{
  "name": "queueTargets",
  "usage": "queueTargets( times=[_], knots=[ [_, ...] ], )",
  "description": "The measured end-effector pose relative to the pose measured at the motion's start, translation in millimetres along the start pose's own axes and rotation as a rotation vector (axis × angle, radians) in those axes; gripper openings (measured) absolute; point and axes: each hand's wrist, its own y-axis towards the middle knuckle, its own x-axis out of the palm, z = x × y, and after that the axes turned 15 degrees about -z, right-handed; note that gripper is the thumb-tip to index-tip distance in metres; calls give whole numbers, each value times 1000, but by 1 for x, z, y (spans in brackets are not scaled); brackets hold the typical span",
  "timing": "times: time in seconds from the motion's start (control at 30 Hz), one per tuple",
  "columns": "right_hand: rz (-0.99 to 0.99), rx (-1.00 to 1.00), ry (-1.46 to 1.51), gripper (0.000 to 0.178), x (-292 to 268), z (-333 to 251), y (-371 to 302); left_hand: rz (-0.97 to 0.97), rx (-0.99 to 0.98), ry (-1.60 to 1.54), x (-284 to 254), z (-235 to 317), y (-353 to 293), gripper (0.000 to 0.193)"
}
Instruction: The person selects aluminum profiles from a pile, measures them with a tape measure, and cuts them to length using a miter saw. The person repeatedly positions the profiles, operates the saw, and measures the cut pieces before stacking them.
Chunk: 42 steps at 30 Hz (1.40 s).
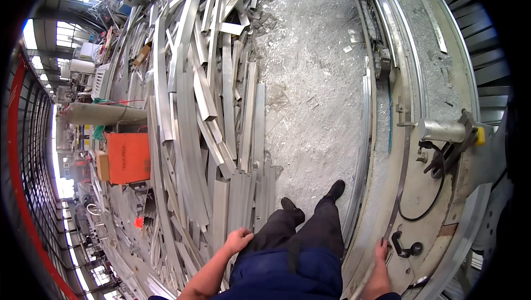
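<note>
My left hand (239,240) hangs beside my left thigh with its fingers curled in, and nothing shows in it. Just past it lies a heap of long silver metal profiles (221,200). On the other side, my right hand (381,250) is at the edge of a pale machine bed (412,189), its fingers stretched forward and holding nothing visible. Whether its fingertips touch the bed is hard to see. A black crank handle (405,246) is the nearest machine part to that hand. Farther along the bed sits a metal cylinder (442,131) with a looped black cable (441,189).
Metal shavings cover the walkway (310,106) under my feet. Long rails (395,23) run along the machine on the right. Beyond the profile heap stand an orange box (128,158) and a grey gas cylinder (105,113). A silver bar (464,239) lies at lower right.
</note>
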Motion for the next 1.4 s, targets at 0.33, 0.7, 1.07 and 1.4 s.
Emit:
queueTargets(
  times=[0.33,0.7,1.07,1.4],
  knots=[
    [415,-149,432,54,-4,-53,-81,-3,94,-83,-30,43,60,47],
    [506,-198,1472,24,-85,-183,-182,-93,247,-242,-147,89,198,40],
    [821,206,1714,15,-95,-196,-147,-259,90,-50,-231,119,281,35],
    [967,166,1937,15,-87,-215,-159,-248,155,557,-406,379,375,31]
  ],
)
